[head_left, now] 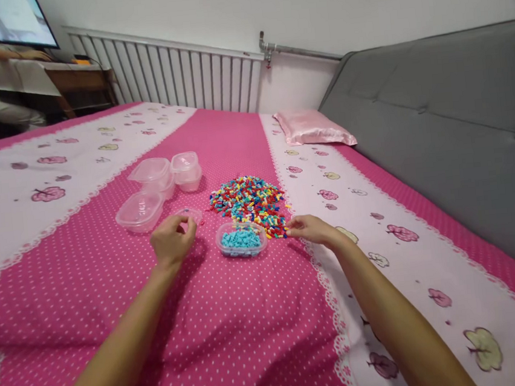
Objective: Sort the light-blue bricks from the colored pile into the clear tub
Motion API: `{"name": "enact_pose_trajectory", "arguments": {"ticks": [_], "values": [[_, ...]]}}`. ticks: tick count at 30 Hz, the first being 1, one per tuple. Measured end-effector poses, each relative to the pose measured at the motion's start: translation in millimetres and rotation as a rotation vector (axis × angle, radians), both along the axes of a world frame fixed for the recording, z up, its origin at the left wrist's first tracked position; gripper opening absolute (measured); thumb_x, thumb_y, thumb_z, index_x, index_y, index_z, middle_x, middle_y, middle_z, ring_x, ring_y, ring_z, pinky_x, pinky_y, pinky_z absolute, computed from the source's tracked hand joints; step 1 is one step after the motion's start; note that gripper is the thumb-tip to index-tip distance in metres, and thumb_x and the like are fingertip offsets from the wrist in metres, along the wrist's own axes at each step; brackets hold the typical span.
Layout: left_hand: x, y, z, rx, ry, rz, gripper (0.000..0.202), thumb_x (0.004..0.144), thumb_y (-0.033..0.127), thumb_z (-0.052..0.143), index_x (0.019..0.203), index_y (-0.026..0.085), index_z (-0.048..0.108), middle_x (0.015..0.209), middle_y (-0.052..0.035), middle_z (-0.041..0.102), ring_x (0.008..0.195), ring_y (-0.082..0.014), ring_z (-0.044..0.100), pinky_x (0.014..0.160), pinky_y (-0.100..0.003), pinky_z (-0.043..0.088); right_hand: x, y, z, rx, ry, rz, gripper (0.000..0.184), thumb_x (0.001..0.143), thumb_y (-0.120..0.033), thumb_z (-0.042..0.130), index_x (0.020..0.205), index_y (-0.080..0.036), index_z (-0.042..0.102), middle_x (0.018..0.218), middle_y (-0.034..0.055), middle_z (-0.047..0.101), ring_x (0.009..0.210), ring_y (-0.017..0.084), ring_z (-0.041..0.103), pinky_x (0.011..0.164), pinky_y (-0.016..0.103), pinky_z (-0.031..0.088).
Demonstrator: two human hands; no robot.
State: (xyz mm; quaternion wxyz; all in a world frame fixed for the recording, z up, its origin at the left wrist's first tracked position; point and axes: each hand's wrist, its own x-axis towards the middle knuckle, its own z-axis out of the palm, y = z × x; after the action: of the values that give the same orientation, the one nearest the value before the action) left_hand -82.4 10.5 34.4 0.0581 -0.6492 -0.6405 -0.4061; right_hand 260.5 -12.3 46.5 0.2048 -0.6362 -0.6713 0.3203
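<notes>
On the pink dotted bedspread lies a pile of small multicoloured pieces (249,197), in red, blue, yellow, white and turquoise. A clear oval tub (242,250) just in front of it holds turquoise pieces (240,239). My left hand (174,240) is closed in a pinch left of the tub, at the near side of a small clear plastic lid or dish (194,213); what it holds, if anything, is hidden. At the pile's right edge, my right hand (309,228) has its fingertips pressed together among the pieces. Anything between them is too small to make out.
Clear tubs, some stacked (155,169), and another clear tub (138,212) stand left of the pile. A pink pillow (312,128) lies by the grey headboard (438,133). Beyond the bed are a radiator (172,67) and a person's arm (2,53) at a desk with a monitor (17,22).
</notes>
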Motion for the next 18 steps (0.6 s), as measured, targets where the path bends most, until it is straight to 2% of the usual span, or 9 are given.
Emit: {"name": "enact_pose_trajectory", "arguments": {"ticks": [3, 7, 10, 13, 15, 18], "values": [[6.3, 36.6, 32.1, -0.011, -0.063, -0.015, 0.027, 0.077, 0.037, 0.053, 0.071, 0.017, 0.069, 0.061, -0.0028, 0.065, 0.059, -0.0178, 0.060, 0.062, -0.028, 0.044, -15.9, 37.1, 14.3, 0.131, 0.024, -0.005, 0.023, 0.075, -0.022, 0.063, 0.095, -0.015, 0.070, 0.090, 0.0049, 0.072, 0.083, 0.016, 0.065, 0.078, 0.029, 0.049], [28.8, 87.2, 65.9, -0.232, -0.608, -0.262, 0.020, 0.065, 0.033, 0.064, 0.071, 0.014, 0.068, 0.055, 0.0005, 0.060, 0.052, -0.0134, 0.055, 0.053, -0.024, 0.044, -43.4, 84.4, 22.0, 0.227, 0.029, -0.009, 0.020, 0.077, -0.016, 0.063, 0.096, -0.016, 0.069, 0.094, 0.0051, 0.072, 0.087, 0.015, 0.066, 0.082, 0.030, 0.050], [42.5, 112.1, 78.8, -0.217, -0.805, -0.284, 0.016, 0.062, 0.027, 0.066, 0.068, 0.012, 0.065, 0.053, 0.0026, 0.057, 0.046, -0.0084, 0.050, 0.049, -0.019, 0.042, -59.4, 112.8, 16.4, 0.279, 0.069, -0.004, 0.021, 0.078, -0.012, 0.061, 0.097, -0.017, 0.068, 0.097, 0.0048, 0.072, 0.089, 0.014, 0.067, 0.084, 0.029, 0.050], [44.5, 122.6, 80.0, -0.063, -0.766, -0.260, 0.021, 0.062, 0.029, 0.068, 0.075, 0.012, 0.069, 0.057, 0.0026, 0.059, 0.047, -0.0076, 0.050, 0.047, -0.018, 0.041, -70.0, 133.3, 2.6, 0.375, 0.066, 0.010, 0.023, 0.080, -0.012, 0.058, 0.100, -0.017, 0.068, 0.097, 0.0049, 0.072, 0.088, 0.015, 0.066, 0.085, 0.031, 0.050], [42.1, 124.9, 73.5, 0.024, -0.732, -0.268, 0.025, 0.064, 0.033, 0.068, 0.081, 0.013, 0.071, 0.061, 0.0018, 0.062, 0.049, -0.0079, 0.052, 0.048, -0.018, 0.041, -75.3, 141.9, -7.8, 0.462, 0.015, 0.015, 0.023, 0.082, -0.014, 0.057, 0.102, -0.017, 0.068, 0.097, 0.0060, 0.071, 0.088, 0.017, 0.065, 0.085, 0.033, 0.049], [40.1, 129.4, 55.3, -0.081, -0.705, -0.268, 0.024, 0.062, 0.033, 0.069, 0.076, 0.013, 0.071, 0.061, 0.0005, 0.063, 0.051, -0.0088, 0.052, 0.049, -0.019, 0.041, -82.0, 147.3, -18.8, 0.562, -0.077, 0.083, 0.027, 0.084, -0.016, 0.057, 0.108, -0.017, 0.067, 0.105, 0.0080, 0.068, 0.094, 0.018, 0.062, 0.087, 0.033, 0.048]]}}
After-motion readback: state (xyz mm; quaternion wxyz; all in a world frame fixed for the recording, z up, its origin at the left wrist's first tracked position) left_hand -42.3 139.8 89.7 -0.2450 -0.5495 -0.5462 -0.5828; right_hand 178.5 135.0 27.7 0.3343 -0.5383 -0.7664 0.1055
